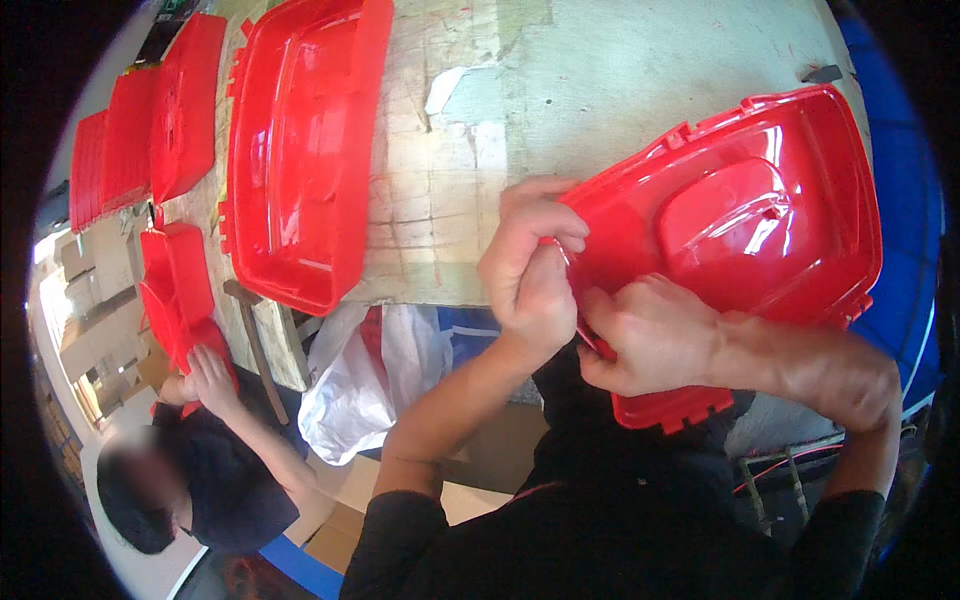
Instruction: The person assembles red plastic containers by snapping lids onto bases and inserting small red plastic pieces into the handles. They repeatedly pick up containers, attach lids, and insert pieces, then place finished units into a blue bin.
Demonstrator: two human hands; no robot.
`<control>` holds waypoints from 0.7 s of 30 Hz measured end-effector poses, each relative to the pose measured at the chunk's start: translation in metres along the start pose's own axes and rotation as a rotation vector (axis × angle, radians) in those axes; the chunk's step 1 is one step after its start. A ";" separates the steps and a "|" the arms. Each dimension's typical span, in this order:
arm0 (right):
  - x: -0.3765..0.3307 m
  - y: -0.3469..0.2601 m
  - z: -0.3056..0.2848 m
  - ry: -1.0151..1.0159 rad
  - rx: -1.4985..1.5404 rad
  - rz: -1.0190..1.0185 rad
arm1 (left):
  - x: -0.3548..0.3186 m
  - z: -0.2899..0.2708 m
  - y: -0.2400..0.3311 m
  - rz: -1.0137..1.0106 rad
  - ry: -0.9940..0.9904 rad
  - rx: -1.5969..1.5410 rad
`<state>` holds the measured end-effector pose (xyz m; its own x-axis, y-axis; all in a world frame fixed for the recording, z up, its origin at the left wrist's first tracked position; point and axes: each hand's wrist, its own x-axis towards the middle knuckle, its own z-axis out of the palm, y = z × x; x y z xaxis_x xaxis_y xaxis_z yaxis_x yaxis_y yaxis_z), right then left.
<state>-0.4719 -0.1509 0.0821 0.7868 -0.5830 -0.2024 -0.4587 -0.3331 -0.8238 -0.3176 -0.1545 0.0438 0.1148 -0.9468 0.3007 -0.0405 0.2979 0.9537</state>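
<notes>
A glossy red plastic shell (740, 200), shallow with a rounded raised shape in its middle and hinge-like tabs on its rim, lies tilted at the table's right front, one corner over the edge. My left hand (535, 270) is closed round its left rim, fingers curled over the top. Close beside it, my right hand (655, 330) is closed in a fist against the same rim, thumb side toward my left hand. A thin shiny line runs along the rim between the hands; whether it is a tool or the plastic edge I cannot tell. What my right fingers hold is hidden.
Another red plastic tub (305, 150) lies on the worn table (660, 60) to the left, before stacked red parts (120, 145). A hammer (258, 345) and a white plastic bag (345, 400) are at the front edge. A co-worker (240, 470) at the left handles a red part.
</notes>
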 end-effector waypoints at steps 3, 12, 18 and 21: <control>0.001 0.001 -0.004 -0.062 0.008 0.002 | 0.001 0.001 -0.001 -0.002 -0.001 -0.012; 0.008 0.007 -0.013 -0.203 -0.074 -0.055 | 0.006 -0.012 -0.003 0.002 -0.172 0.085; 0.003 -0.003 -0.005 -0.210 -0.106 -0.050 | 0.027 -0.061 0.047 0.213 -0.755 0.721; 0.002 -0.009 0.002 -0.295 -0.183 -0.143 | 0.011 -0.083 0.073 0.273 -0.962 0.814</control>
<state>-0.4655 -0.1479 0.0882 0.9212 -0.2910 -0.2582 -0.3807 -0.5381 -0.7520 -0.2368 -0.1329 0.1169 -0.7369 -0.6751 0.0360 -0.5784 0.6572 0.4833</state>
